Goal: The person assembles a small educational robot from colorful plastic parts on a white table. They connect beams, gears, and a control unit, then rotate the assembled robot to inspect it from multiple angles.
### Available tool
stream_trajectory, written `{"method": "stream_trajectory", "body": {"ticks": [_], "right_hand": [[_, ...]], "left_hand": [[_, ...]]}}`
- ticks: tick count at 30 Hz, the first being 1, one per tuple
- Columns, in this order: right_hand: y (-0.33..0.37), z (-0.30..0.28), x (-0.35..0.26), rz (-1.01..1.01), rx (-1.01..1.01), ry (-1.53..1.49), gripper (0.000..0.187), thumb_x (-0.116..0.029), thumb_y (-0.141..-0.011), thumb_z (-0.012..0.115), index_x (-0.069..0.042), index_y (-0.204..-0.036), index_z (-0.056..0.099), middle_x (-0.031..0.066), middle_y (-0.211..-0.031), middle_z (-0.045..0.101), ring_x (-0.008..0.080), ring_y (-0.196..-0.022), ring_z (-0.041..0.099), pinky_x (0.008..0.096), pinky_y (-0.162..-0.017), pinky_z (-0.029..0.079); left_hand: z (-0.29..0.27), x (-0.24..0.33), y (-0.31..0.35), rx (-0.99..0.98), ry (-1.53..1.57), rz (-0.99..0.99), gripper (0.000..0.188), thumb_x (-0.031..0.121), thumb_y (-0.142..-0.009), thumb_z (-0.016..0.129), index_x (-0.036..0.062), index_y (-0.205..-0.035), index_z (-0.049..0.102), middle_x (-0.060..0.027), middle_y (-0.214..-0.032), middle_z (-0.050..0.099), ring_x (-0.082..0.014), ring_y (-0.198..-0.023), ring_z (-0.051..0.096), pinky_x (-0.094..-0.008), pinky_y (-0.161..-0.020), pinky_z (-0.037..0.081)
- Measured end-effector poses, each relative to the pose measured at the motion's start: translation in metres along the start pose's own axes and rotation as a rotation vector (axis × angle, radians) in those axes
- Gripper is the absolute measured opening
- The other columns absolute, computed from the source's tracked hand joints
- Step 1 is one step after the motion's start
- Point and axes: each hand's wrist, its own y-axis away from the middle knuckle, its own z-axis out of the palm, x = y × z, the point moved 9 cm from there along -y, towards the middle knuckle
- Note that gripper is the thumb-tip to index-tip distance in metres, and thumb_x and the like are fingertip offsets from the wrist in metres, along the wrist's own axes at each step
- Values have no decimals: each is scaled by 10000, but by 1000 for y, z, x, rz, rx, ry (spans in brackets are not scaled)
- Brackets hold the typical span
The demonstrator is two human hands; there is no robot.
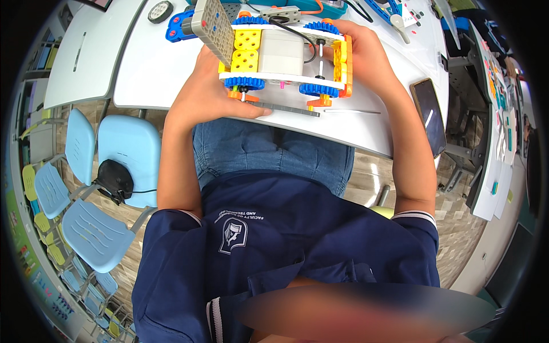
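Note:
A toy building-kit model is held between my two hands above the near edge of the white table. It has yellow blocks, a pale grey box, white side beams and blue gears at its corners. My left hand grips its left end, thumb along the dark grey beam at the near side. A grey perforated plate sticks up at that end, hiding some of my left fingers. My right hand is closed round the right end, by the orange and yellow pieces; its fingertips are partly hidden behind them.
A phone lies at the table's right edge. A thin rod rests near the front edge. At the back are a wheel, blue beams and a teal tray. Light blue chairs stand left, one holding a black pouch.

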Motion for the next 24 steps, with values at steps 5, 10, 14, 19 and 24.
{"method": "stream_trajectory", "body": {"ticks": [5, 10, 14, 19, 24], "right_hand": [[1, -2, -13, -98, 9, 76, 398, -201, -796, 796, 15, -1101, 660, 137, -859, 671, 191, -717, 645, 296, -676, 501], [2, -3, -20, -166, 53, 198, 365, -225, -813, 777, 14, -1056, 650, 148, -893, 658, 278, -737, 646, 340, -681, 505], [2, -6, -30, -255, 133, 274, 321, -221, -803, 780, -12, -1018, 667, 108, -865, 660, 241, -671, 611, 342, -636, 495], [-1, -4, -28, -209, 57, 125, 280, -64, -765, 668, 3, -1033, 627, 232, -885, 612, 432, -841, 604, 443, -730, 491], [-1, -1, -30, -220, 56, 192, 281, -67, -764, 670, -2, -1032, 619, 225, -881, 603, 428, -839, 598, 445, -721, 486]], "left_hand": [[-1, 3, 0, -2, 25, 24, 1019, 402, -457, 935, 59, -1328, 532, -203, -1346, 478, -390, -1274, 417, -460, -1073, 359], [2, 2, 0, -25, 19, 23, 984, 375, -488, 931, 58, -1329, 528, -196, -1344, 467, -376, -1267, 412, -449, -1066, 367], [-8, 18, 4, 103, -65, 179, 879, 348, -557, 917, 36, -1287, 541, -171, -1251, 501, -343, -1200, 454, -411, -1026, 406], [-15, 25, 14, 200, -195, 201, 864, 338, -583, 923, -3, -1263, 511, -156, -1212, 499, -301, -1144, 487, -387, -973, 435], [-28, 52, 52, 632, -384, 457, 845, 305, -541, 955, -21, -1165, 487, -119, -982, 514, -288, -981, 509, -371, -852, 459]]}}
